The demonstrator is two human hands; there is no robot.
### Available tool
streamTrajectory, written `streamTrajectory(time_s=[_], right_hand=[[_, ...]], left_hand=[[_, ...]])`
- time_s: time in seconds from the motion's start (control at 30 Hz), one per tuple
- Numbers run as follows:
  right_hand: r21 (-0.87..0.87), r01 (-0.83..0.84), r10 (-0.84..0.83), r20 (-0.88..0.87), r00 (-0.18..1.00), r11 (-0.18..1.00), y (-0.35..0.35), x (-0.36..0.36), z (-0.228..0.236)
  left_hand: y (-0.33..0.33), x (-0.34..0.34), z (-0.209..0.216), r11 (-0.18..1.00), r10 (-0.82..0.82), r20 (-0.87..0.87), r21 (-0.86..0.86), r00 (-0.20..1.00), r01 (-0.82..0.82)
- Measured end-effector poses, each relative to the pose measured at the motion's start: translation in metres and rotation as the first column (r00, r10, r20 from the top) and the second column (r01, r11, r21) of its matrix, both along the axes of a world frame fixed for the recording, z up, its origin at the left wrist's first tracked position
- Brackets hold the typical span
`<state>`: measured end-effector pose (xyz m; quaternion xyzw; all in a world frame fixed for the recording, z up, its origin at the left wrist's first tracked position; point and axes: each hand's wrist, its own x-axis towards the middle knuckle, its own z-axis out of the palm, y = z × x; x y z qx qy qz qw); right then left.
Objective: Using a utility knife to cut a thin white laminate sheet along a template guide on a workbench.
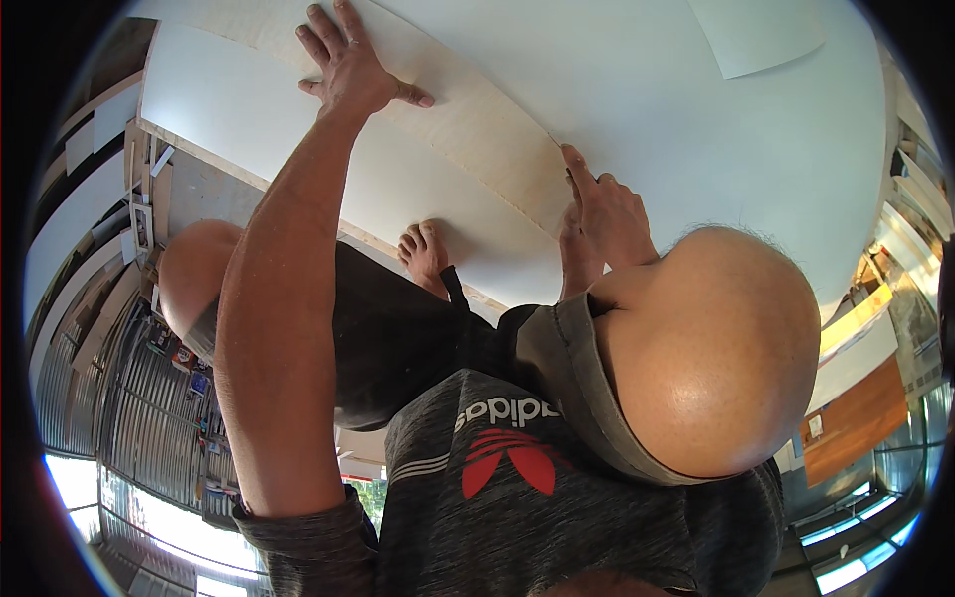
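My left hand (348,75) lies with fingers spread on a tan, wood-coloured band (458,129) running diagonally between two white surfaces. It is open and holds nothing. My right hand (612,214) is beside the band's right edge, close to my right foot, which it partly covers. Its index finger stretches toward the edge line while the other fingers curl in. What they hold, if anything, is hidden. A smooth white sheet (696,149) spreads to the right of the band. On the left, the white board (229,95) has a thin wooden edge.
My left foot (425,249) stands on the white board, between my bent knees. A smaller white sheet (761,40) lies at the far right. Boards and offcuts (85,224) lean along the left side. An orange-brown panel (858,423) is at the right.
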<state>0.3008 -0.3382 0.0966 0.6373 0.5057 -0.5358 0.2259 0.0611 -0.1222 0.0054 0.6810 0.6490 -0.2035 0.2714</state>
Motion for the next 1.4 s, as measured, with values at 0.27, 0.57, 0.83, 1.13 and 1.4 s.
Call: streamTrajectory(time_s=[0.27,0.57,0.83,1.13,1.4], right_hand=[[0.462,0.076,-0.109,0.045,0.993,0.884,0.011,-0.004,-0.023],[0.601,0.064,-0.028,-0.069,0.997,0.797,0.105,-0.055,-0.058],[0.542,-0.037,0.053,-0.014,0.998,0.839,0.114,-0.068,-0.052],[0.398,-0.077,0.073,0.026,0.997,0.914,0.076,-0.048,-0.035],[0.378,-0.046,0.026,0.058,0.998,0.925,0.049,-0.039,-0.041]], left_hand=[[-0.008,-0.009,-0.001,0.990,-0.081,0.121,0.122,0.989,0.066],[-0.006,-0.007,-0.002,0.992,-0.064,0.126,0.120,0.990,0.049],[0.001,0.001,0.004,1.000,0.016,0.004,0.001,1.000,-0.016],[0.000,-0.002,0.004,1.000,-0.002,-0.014,0.000,1.000,0.002],[-0.007,-0.009,-0.006,0.987,-0.097,0.116,0.135,0.988,0.081]])
